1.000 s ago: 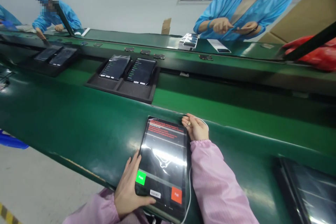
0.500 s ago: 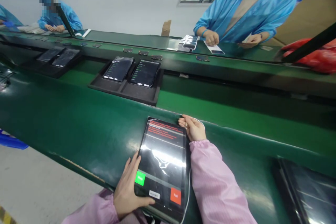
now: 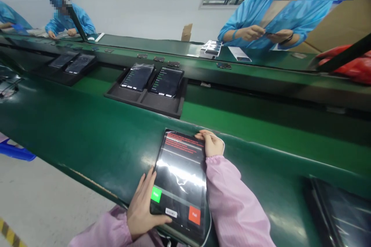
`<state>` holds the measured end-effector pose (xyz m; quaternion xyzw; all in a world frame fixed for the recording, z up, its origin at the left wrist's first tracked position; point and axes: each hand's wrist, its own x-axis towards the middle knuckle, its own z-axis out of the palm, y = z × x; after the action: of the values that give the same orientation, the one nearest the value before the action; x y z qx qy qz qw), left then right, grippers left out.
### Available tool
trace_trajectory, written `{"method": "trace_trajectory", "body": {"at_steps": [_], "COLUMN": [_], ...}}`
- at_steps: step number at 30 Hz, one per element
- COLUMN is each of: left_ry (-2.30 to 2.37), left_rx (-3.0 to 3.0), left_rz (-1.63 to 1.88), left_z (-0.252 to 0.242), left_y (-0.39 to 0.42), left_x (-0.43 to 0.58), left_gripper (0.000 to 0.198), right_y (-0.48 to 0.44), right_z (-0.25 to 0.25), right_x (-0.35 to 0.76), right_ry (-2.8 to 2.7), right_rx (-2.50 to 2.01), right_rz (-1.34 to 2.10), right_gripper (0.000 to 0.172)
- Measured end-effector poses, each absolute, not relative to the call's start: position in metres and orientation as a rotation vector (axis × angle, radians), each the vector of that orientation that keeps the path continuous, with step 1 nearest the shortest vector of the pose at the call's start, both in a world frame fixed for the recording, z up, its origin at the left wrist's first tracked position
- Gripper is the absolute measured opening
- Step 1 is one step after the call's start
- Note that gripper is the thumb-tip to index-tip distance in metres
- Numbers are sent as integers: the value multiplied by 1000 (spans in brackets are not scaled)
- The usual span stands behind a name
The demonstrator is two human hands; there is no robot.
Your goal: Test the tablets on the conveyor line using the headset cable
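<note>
A black tablet [image 3: 180, 179] lies at the near edge of the green bench, its screen lit with red text at the top, a green button at lower left and a red "Fail" button at lower right. My left hand [image 3: 142, 206] steadies it by the lower left side, fingers along the edge and thumb across the bottom border. At the top right corner, my right hand [image 3: 213, 143] pinches the end of a white cable [image 3: 223, 142] against the tablet's edge. The plug is hidden by the fingers. The cable also shows along the tablet's lower right side.
Beyond the bench edge, a black tray [image 3: 130, 97] carries two tablets on the green conveyor belt [image 3: 261, 123]; another tray [image 3: 62, 79] sits farther left. More dark tablets [image 3: 344, 212] lie at right. Across the line, co-workers in blue handle small parts near a paper stack [image 3: 211, 48].
My right hand has turned slightly inward at the tablet's top right corner, fingers closer together. My left hand stays put. The co-worker opposite has lifted a hand off the white sheet.
</note>
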<state>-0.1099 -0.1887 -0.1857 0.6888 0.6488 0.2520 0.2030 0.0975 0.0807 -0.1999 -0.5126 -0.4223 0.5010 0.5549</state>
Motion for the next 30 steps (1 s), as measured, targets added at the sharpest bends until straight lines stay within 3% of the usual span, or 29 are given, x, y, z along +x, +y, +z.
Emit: {"method": "trace_trajectory", "body": {"at_steps": [8,30], "left_ry": [1794,1840], "left_rx": [1945,1827], "left_rz": [682,840], "left_z": [-183,-184], "left_y": [-186,-203], "left_x": [-111,-97], "left_gripper": [134,118], "right_y": [76,64], "right_z": [-197,-195], "right_x": [97,119], "right_ry": [-1097,-998], "right_rx": [-1363,-1344], "right_rz": [1020,1187], "right_gripper": [27,21]}}
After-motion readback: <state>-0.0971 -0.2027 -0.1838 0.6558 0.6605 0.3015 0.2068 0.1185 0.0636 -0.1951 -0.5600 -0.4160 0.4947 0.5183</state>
